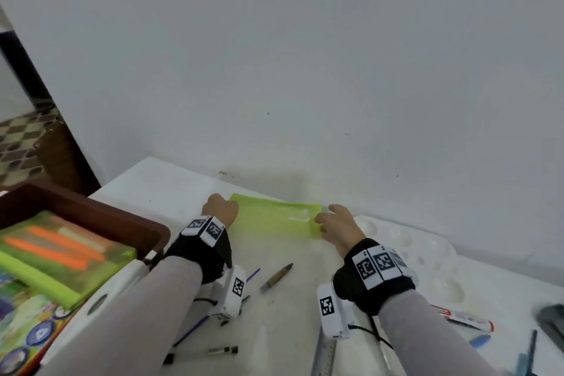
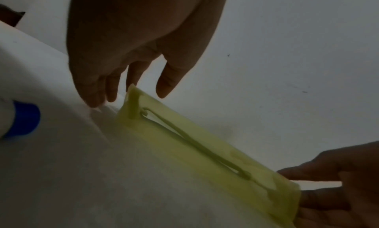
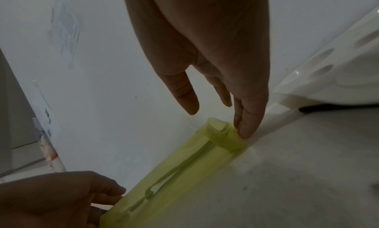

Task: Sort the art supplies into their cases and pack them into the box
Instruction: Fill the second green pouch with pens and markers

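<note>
White wall behind a white worktop [image 1: 287, 299]. One green case [image 1: 274, 220] lies flat between the hands. Left hand [image 1: 220, 208] hovers at its left end, fingers loosely extended, gripping nothing; right hand [image 1: 337, 224] touches the right end with straight fingertips [image 3: 246, 131]. Judged step: opening the case; steady one end and draw the zipper [image 2: 194, 142] level. Behind the left wrist: one brown box [image 1: 91, 210] holding one filled green case [image 1: 58, 256]. Beside the right hand: one white palette [image 1: 427, 256].
</note>
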